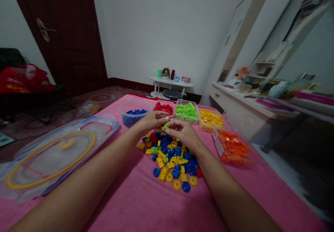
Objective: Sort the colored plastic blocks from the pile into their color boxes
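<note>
My left hand [152, 121] and my right hand [182, 131] meet above a mixed pile of toy building bricks [169, 155]. Light green bricks [165, 125] are pinched between the fingertips of both hands; whether they are joined or separate I cannot tell. Below lie blue, yellow, green and a few red bricks, with blue and yellow wheel-shaped pieces [176, 184] at the near edge. Just beyond the hands stand a tub of red bricks [164, 109] and a tub of green bricks [187, 110]. My fingers partly cover the far side of the pile.
A round tub with blue bricks [135, 115] stands left, tubs of yellow bricks [211, 120] and orange bricks [232, 146] right. Stacked clear lids [65, 152] lie on the left of the pink cloth [130, 197]. A small white table [171, 82] stands by the wall.
</note>
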{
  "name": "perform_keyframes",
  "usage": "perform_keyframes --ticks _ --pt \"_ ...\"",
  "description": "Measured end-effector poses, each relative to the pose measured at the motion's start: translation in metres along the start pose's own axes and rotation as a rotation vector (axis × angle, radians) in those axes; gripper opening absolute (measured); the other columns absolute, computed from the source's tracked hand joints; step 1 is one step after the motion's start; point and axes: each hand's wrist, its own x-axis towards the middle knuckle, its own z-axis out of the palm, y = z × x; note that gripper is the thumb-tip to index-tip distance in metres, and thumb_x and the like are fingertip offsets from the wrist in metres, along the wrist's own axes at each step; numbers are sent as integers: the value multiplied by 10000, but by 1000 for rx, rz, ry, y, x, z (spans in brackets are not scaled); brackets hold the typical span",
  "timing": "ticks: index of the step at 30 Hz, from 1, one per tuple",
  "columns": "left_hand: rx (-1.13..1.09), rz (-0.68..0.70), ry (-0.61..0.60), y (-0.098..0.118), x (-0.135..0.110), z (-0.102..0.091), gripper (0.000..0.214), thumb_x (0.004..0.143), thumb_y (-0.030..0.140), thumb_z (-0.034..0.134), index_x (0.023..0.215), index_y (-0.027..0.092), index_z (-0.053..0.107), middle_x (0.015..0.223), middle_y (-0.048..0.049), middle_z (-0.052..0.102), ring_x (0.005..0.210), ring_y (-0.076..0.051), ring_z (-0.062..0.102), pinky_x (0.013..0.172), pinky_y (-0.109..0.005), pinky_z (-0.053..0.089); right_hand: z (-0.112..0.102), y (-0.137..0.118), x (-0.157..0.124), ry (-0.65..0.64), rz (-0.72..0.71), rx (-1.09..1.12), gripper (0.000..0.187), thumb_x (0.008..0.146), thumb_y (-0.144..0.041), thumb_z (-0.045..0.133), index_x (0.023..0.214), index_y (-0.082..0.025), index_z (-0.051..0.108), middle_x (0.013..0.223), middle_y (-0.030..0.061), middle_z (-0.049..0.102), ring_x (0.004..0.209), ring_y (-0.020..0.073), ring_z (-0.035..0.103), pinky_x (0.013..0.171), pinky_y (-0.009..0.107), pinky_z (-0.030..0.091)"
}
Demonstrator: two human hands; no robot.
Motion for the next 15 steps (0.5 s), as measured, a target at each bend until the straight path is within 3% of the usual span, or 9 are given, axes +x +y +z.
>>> perform_keyframes --ticks 3,6,11,15 --pt "59 -15 65 -1 2 2 464 703 376 705 1068 116 588 764 -30 663 564 -87 584 546 -208 476 -2 2 2 47 24 -40 155 672 -291 680 773 -173 672 788 15 670 710 137 598 670 261 461" --pt "165 -11 134 1 4 -2 403 737 359 670 1057 126 594 758 -29 667 492 -76 562 495 -200 456 -17 7 12 147 128 -73 214 637 -315 707 786 -164 677 736 19 672 631 129 588 602 254 465" --pt "383 13 199 0 10 -16 209 748 232 641 914 106 654 603 -3 613 484 -83 561 469 -171 414 -66 23 54 413 294 -212 155 585 -228 711 706 -143 662 654 33 662 579 135 605 554 253 489" --pt "548 6 163 -3 10 -20 186 758 184 585 909 102 656 632 -18 634 527 -102 590 488 -179 422 -102 32 86 550 278 -392 167 582 -175 693 739 -121 674 654 55 667 608 175 629 595 302 512"
